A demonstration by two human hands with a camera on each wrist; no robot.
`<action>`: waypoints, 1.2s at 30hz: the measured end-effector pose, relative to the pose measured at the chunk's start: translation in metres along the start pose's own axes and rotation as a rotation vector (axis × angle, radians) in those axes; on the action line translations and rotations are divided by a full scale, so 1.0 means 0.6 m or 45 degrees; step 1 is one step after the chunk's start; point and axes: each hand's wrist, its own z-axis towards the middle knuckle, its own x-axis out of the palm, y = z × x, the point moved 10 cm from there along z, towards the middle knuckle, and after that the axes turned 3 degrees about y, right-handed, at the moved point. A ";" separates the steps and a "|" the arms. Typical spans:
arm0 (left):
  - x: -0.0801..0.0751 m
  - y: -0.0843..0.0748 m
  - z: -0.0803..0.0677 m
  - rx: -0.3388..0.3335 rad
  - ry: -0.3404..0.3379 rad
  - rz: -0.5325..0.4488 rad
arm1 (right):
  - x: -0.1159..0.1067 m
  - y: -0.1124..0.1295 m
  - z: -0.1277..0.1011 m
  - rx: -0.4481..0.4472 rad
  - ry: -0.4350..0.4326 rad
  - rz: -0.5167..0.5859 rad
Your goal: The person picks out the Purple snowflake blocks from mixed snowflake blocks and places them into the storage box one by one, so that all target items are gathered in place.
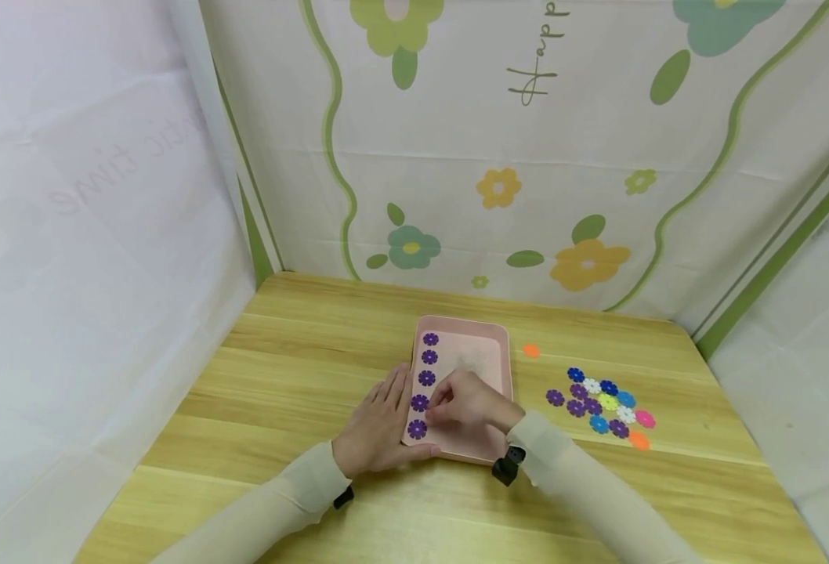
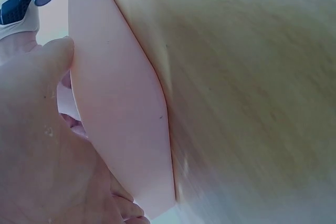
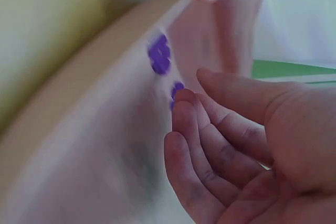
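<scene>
Wooden surface [image 1: 302,368] fills the scene, walled in by flowered cloth [image 1: 499,157] at the back and plain white sheeting on the sides. On it, just in front of the person, sits a pink tray [image 1: 488,348], long side running away from the camera. The left hand [image 1: 379,427] lies flat against the tray's left edge, fingers straight and together, thumb tucked round the near corner; the left wrist view shows that thumb pressed to the tray's pale side wall. The right hand [image 1: 467,403] is over the tray's near half, fingers curled in loosely, tips down beside the column of purple flowers [image 1: 425,378] — five of them, lined up along the tray's left side. The right wrist view is blurred, so it looks as though the fingertips [image 3: 181,98] are just touching one purple flower, but I cannot tell whether they pinch it. To the right of the tray, well apart from both hands, lies a loose pile of flower pieces [image 1: 603,405] in blue, purple, white, green and pink, with a lone orange piece [image 1: 531,351] nearer the tray.
</scene>
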 end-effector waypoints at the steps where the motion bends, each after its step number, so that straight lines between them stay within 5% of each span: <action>1: 0.000 0.000 0.000 -0.001 -0.007 -0.008 | -0.009 0.002 -0.003 -0.003 -0.013 -0.010; 9: 0.000 0.001 0.002 -0.018 0.013 -0.044 | -0.114 -0.012 -0.036 -0.035 -0.148 -0.141; 19: 0.017 0.007 0.006 -0.004 -0.032 0.008 | -0.225 -0.098 -0.098 -0.011 -0.142 -0.247; 27: 0.005 0.001 0.005 -0.012 0.037 -0.019 | -0.243 -0.191 -0.141 0.058 -0.131 -0.292; 36: -0.002 -0.002 0.003 -0.025 0.069 -0.030 | -0.233 -0.239 -0.167 0.050 -0.213 -0.373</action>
